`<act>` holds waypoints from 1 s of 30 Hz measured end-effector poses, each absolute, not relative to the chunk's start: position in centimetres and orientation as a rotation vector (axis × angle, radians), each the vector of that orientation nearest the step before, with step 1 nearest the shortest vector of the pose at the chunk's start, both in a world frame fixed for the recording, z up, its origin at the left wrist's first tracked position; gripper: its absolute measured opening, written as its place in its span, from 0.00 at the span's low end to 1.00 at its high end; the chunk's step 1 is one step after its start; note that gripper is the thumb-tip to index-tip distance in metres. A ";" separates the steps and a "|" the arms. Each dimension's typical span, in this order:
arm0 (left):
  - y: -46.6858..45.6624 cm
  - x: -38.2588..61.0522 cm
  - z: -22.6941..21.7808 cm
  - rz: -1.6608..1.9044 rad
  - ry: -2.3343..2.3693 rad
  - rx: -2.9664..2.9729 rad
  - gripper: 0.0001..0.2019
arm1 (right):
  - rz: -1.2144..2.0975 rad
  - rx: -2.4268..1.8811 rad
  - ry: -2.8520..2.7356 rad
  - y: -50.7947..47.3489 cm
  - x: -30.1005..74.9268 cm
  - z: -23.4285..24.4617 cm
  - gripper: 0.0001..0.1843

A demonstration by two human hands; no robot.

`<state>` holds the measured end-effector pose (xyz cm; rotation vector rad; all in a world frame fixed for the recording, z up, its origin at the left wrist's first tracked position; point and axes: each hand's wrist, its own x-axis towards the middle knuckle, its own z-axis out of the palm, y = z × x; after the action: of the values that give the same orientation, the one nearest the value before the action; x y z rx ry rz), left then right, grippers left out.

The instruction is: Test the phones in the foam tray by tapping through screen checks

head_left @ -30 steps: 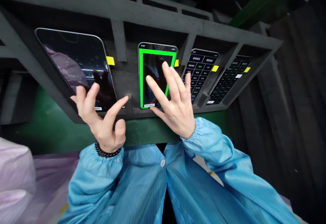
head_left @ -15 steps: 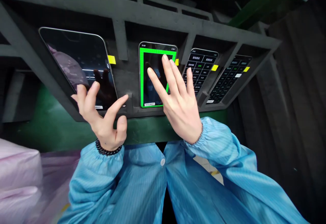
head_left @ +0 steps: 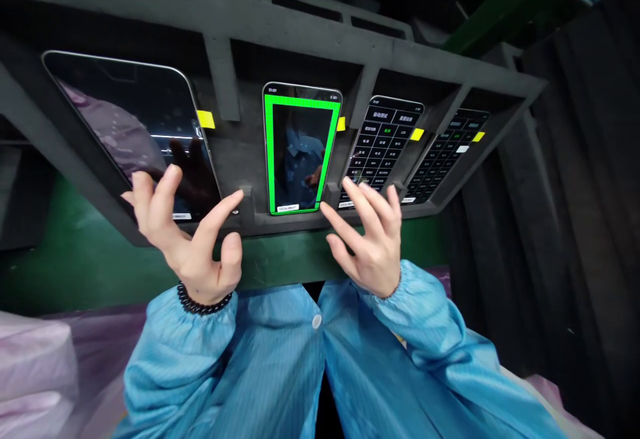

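In the head view, several smartphones lie face up in slots of a dark grey foam tray. My left hand (head_left: 193,236) is open, fingers spread, over the lower part of the left phone with a dark screen (head_left: 135,119); contact with the glass cannot be made out. My right hand (head_left: 370,239) is open too. Its index fingertip is at the lower right corner of the phone with a green border (head_left: 303,152). The other fingers reach over the bottom of the phone with a menu grid (head_left: 383,142). Neither hand holds anything.
Dividers of the foam tray (head_left: 223,86) separate the slots. A further phone with a menu (head_left: 445,152) lies at the right end. Yellow tabs (head_left: 205,119) mark the slots. A green surface (head_left: 275,259) runs in front; pink-purple cloth (head_left: 35,366) shows at lower left.
My right hand has drawn back toward me from over the green-bordered phone, baring its screen. My left hand keeps its pose over the left phone. The whole view has shifted slightly.
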<state>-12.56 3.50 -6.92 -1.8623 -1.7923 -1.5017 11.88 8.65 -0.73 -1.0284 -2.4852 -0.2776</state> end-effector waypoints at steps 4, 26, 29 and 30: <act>3.5 -12.5 -6.9 -1.513 -1.793 -1.860 0.23 | -0.236 -1.180 -2.560 7.6 11.3 -2.5 0.23; 3.6 -13.5 -6.6 -1.624 -1.835 -1.431 0.30 | -0.208 -1.368 -1.824 13.4 21.6 -2.1 0.31; 3.5 -15.2 -6.1 -1.762 -2.037 -1.134 0.30 | -0.113 -1.427 -1.749 14.9 24.7 -4.0 0.37; 3.5 -15.9 -6.0 -1.795 -2.155 -1.100 0.28 | -0.061 -1.440 -1.713 15.3 25.3 -4.6 0.37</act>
<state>-15.89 3.53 -5.98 -1.1002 -2.1547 -1.7951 25.35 15.26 -4.58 -1.4401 -1.7127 -0.0608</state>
